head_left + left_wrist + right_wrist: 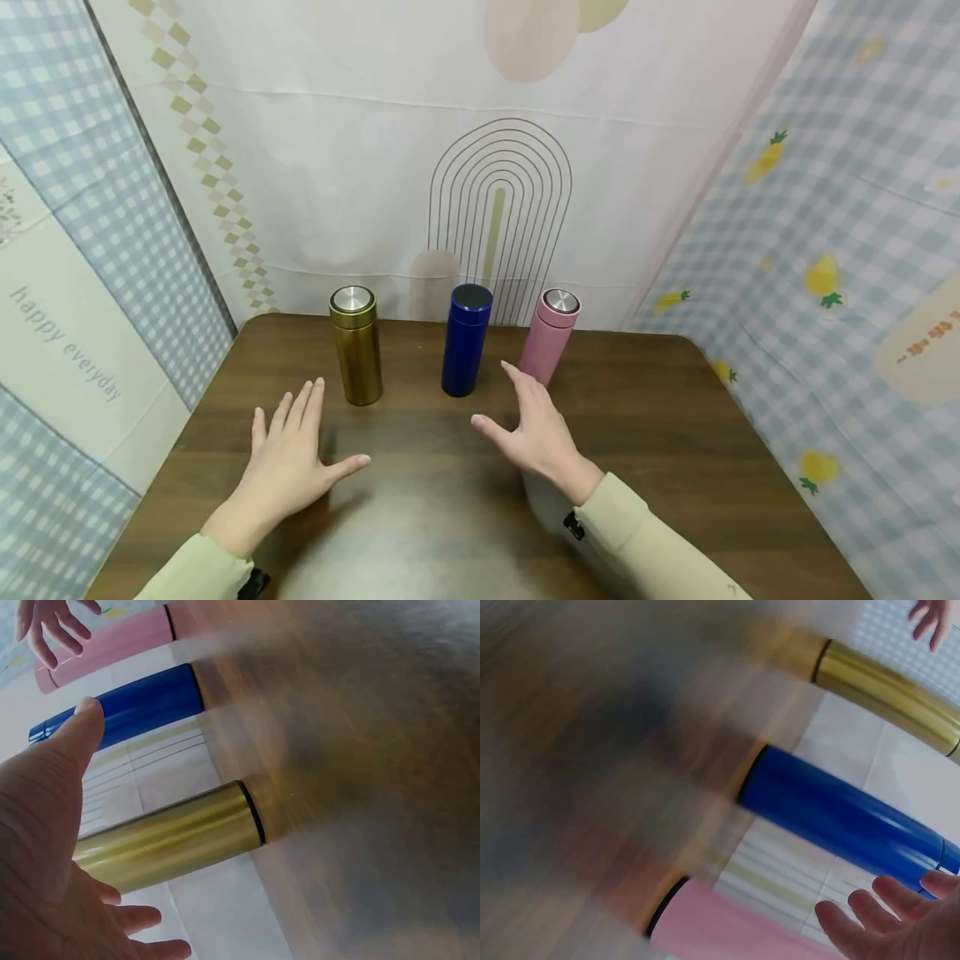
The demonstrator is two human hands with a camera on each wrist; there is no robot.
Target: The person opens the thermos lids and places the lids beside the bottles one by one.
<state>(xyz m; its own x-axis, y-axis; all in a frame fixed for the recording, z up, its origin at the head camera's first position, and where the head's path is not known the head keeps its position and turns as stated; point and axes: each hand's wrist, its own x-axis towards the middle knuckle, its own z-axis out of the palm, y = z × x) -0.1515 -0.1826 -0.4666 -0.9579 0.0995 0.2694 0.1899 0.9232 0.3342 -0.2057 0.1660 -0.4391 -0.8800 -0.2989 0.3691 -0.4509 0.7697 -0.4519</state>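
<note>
Three thermos flasks stand upright in a row on the brown table. In the head view the gold flask [358, 354] is at the left, the blue flask [466, 342] in the middle and the pink flask [551, 337] at the right. My left hand [288, 467] hovers in front of the gold flask, fingers spread and thumb out, holding nothing. Nearest to the pink flask is my right hand [536, 429], its thumb apart from the fingers; it partly covers that flask's base. The left wrist view shows the gold flask [176, 836] beyond my left palm, apart from it.
The wooden table [420, 517] ends at a white printed cloth [337, 183] behind the flasks. Blue checked cloths hang on both sides, the left one [82, 108] and the right one [795, 225] with pineapples. Dark straps circle both wrists.
</note>
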